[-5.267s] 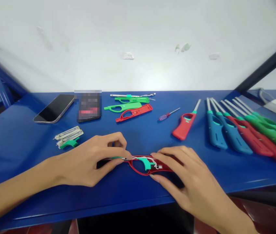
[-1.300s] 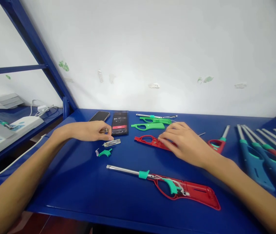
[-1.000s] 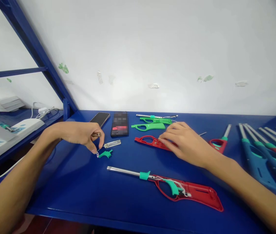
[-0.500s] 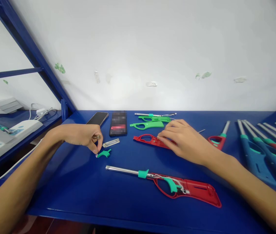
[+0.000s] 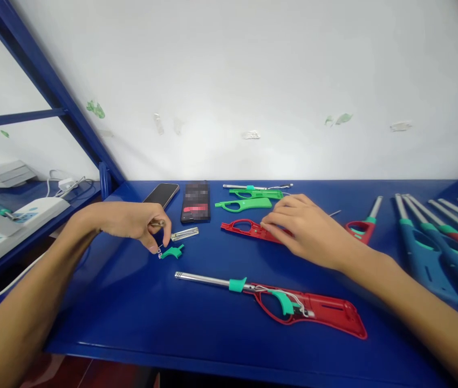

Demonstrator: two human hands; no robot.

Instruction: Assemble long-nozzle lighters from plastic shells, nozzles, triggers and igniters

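My left hand (image 5: 134,220) hovers over the table with thumb and index finger apart, the other fingers curled in. Just below its fingertips are a tiny white part (image 5: 159,253) and a green trigger (image 5: 173,251). Beside them lies a clear, narrow tank-like piece (image 5: 185,234). My right hand (image 5: 307,229) rests on a red lighter shell half (image 5: 234,228), its fingers gripping the shell and hiding much of it. Nearer me, an opened red lighter half (image 5: 329,314) holds a metal tube (image 5: 202,281), a green trigger (image 5: 283,302) and white wires.
Two phones (image 5: 162,195) (image 5: 195,202) lie at the back. Green shell halves (image 5: 247,205) and another metal tube (image 5: 239,187) are beside them. Blue lighters (image 5: 426,258) and red ones (image 5: 362,229) line the right. A white power strip (image 5: 46,213) stands left.
The thumb and index finger of my left hand have parted above the tiny white part. My right hand stays on the red shell half. The view has shifted slightly.
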